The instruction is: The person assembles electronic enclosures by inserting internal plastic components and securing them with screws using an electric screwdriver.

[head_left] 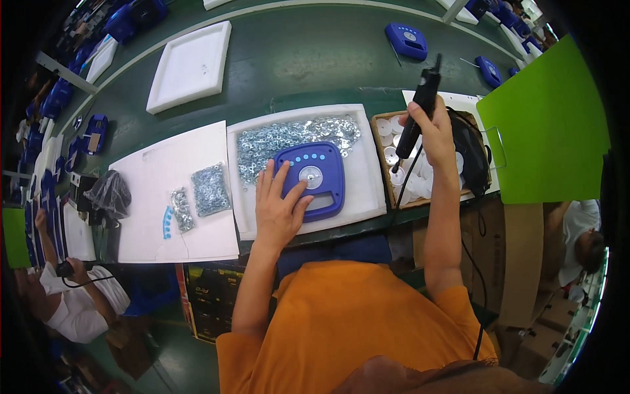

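My left hand (279, 205) lies with fingers spread on a blue plastic housing (334, 172). The housing has a row of light-blue dots, a handle slot and a round clear-white disc (310, 176) in its middle; my fingertips reach the disc's edge. It rests in a white foam tray (372, 190), partly over a heap of small shiny metal pieces (262, 141). My right hand (433, 128) is wrapped round a black corded electric screwdriver (420, 105), raised over a cardboard box (380, 141) of white plastic discs (390, 155). The screwdriver's bit points up and away from the housing.
A white board (141, 197) at left carries bags of metal parts (210, 189) and a blue dotted strip (167, 223). An empty foam tray (190, 65) and blue housings (407, 41) sit on the green belt. A green panel (545, 125) stands right. Another person (85, 299) works at left.
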### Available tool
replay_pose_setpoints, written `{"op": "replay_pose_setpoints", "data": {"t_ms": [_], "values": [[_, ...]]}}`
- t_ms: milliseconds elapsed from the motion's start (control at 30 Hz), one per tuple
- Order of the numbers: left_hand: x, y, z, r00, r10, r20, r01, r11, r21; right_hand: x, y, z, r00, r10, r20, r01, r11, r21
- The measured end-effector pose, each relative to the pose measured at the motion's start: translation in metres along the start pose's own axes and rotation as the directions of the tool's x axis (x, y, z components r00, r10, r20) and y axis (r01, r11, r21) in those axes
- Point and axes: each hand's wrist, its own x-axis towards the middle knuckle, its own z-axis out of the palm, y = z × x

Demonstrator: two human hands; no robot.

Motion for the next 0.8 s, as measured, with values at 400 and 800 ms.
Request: {"op": "replay_pose_setpoints", "data": {"t_ms": [400,800], "values": [[-0.005,0.012,-0.024,0.995,0.065,0.080,-0.061,0.997,-0.057,0.011,0.068,0.024,0.999,-0.037,0.037,0.052,0.639,-0.768],[0.007,0.029,-0.042,0.988,0.047,0.148,-0.020,0.984,-0.178,-0.072,0.043,0.049,0.931,-0.356,0.078,0.301,0.632,-0.714]]}}
